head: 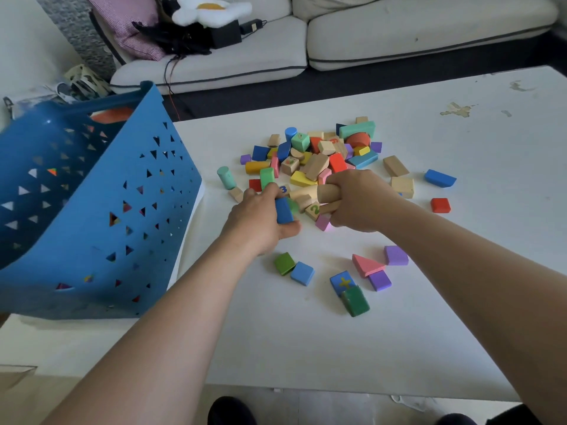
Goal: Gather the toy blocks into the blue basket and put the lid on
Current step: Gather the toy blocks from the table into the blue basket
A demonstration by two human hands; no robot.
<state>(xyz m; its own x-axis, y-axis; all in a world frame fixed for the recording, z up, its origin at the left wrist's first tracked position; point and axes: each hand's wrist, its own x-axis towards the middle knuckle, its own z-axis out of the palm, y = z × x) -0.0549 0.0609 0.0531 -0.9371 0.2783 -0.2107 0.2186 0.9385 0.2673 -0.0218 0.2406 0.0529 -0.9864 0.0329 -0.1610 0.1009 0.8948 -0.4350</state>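
Note:
A pile of coloured wooden toy blocks (319,154) lies in the middle of the white table (399,332). My left hand (260,220) is at the pile's near edge and grips a blue block (283,210). My right hand (357,200) is beside it, fingers curled round plain wooden cylinders (325,193), with a pink block (322,223) just under it. The blue basket (92,210) with triangular holes stands at the table's left; several blocks show through its holes. I see no lid.
Loose blocks lie nearer to me: green (284,263), light blue (302,273), a pink triangle (366,265), purple ones (395,255) and a dark green one (355,300). A red block (440,205) and a blue one (439,178) sit to the right. A white sofa (399,35) runs behind the table.

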